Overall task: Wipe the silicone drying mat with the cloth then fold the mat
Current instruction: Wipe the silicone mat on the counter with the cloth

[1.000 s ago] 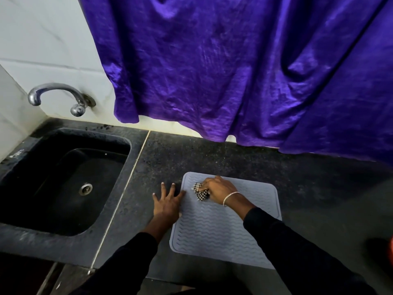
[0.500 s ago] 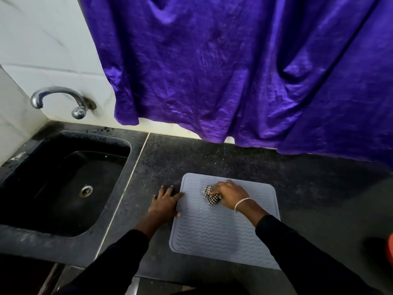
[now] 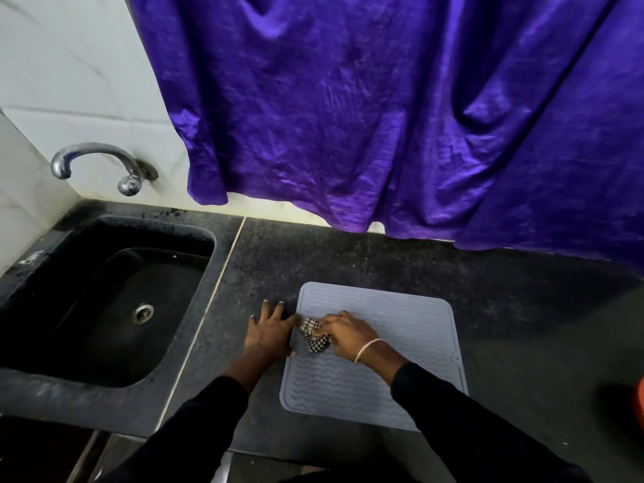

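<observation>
One grey silicone mat (image 3: 411, 346) flat on dark counter (image 3: 522, 308), right of sink (image 3: 104, 308): likely floppy, light, grippy; best lifted by an edge or corner. One checked cloth (image 3: 315, 338), soft, bunched under clenched right hand (image 3: 348, 334). Left hand (image 3: 270, 331) spread flat, pinning mat's left edge.

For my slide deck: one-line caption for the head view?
Right hand wipes the grey silicone mat with a checked cloth while left hand steadies its edge.
</observation>
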Tool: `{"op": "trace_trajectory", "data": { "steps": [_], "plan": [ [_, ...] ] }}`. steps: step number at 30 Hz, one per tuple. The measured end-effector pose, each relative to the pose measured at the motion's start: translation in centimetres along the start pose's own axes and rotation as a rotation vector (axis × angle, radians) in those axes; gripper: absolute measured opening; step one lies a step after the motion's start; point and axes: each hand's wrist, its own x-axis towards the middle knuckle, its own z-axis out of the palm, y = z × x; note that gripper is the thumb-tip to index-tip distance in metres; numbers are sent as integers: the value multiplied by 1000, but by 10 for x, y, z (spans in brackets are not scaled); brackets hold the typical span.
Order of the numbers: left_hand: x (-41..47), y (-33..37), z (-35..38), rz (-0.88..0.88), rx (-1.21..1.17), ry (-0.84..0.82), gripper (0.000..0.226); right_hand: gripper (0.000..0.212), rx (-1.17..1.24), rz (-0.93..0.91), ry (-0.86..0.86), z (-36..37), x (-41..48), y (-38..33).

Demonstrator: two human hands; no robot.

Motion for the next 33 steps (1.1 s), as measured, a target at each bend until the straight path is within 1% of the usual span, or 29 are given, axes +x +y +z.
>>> {"op": "trace_trajectory", "data": {
  "steps": [6,12,16,21,22,25,28,31,33],
  "plan": [
    [1,4,-2,36,47,-14,94,49,-14,84,-9,-16,-17,35],
    [2,10,-6,99,107,19,90,48,70,46,42,-22,1,4],
    [4,10,-5,117,140,22,80,53,53,26,45,5,-4,-1],
    [7,12,-1,176,139,42,70,57,29,47,76,10,-27,31],
    [8,14,0,199,136,45,70,56,15,60,63,6,-31,38],
    [13,20,-3,281,151,47,79,51,-11,91,50,-7,-36,54],
    [16,25,-8,338,141,31,88,51,54,95,59,-16,-33,50],
    [17,29,-8,348,107,37,83,52,70,51,64,-15,-22,29],
    [17,30,-4,340,89,45,78,49,56,33,60,-6,-16,16]
  ]
}}
